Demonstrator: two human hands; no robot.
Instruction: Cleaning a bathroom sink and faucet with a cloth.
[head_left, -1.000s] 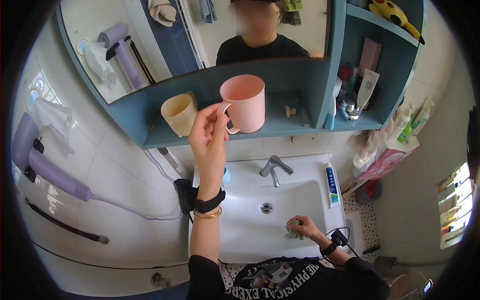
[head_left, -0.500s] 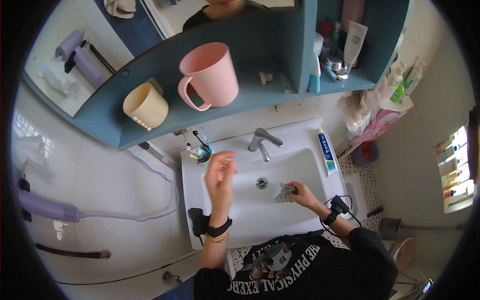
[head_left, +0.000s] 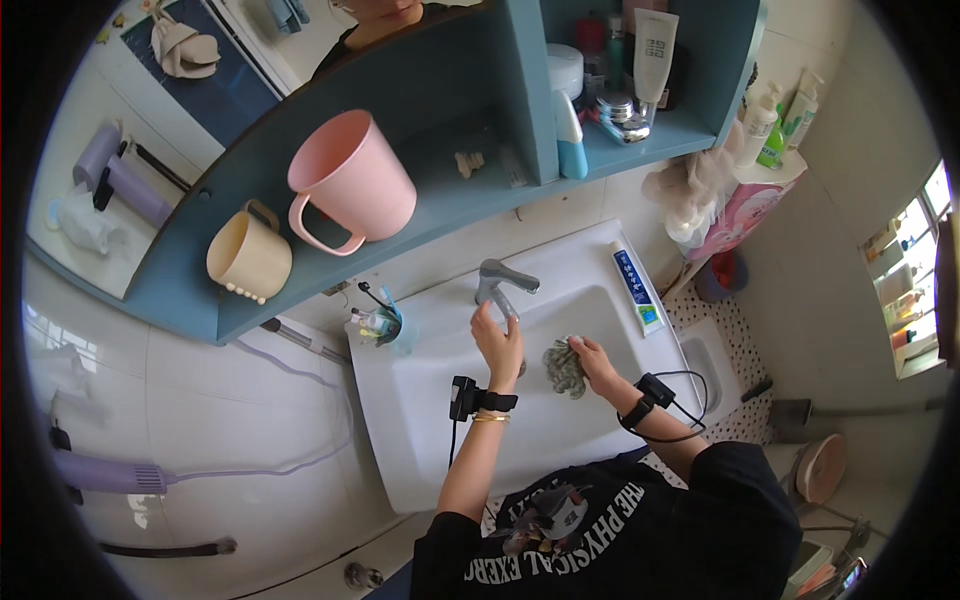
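A crumpled grey-green cloth hangs from my right hand, its top edge pinched between thumb and fingers above the white sink. My left hand is raised under the spout of the chrome faucet, fingers apart and nothing in them. Its fingertips overlap the spout in this view; I cannot tell whether they touch it. The drain is mostly hidden behind this hand. Both wrists wear black straps with small devices.
On the sink's rim lie a toothpaste tube at right and a cup of toothbrushes at left. Above juts a blue shelf with a pink mug, a cream mug and toiletries. A purple hair dryer hangs at far left.
My left hand has moved right, from beside the toothbrush cup to the faucet spout. The cloth in my right hand has spread out and hangs looser. The whole view has shifted and turned somewhat.
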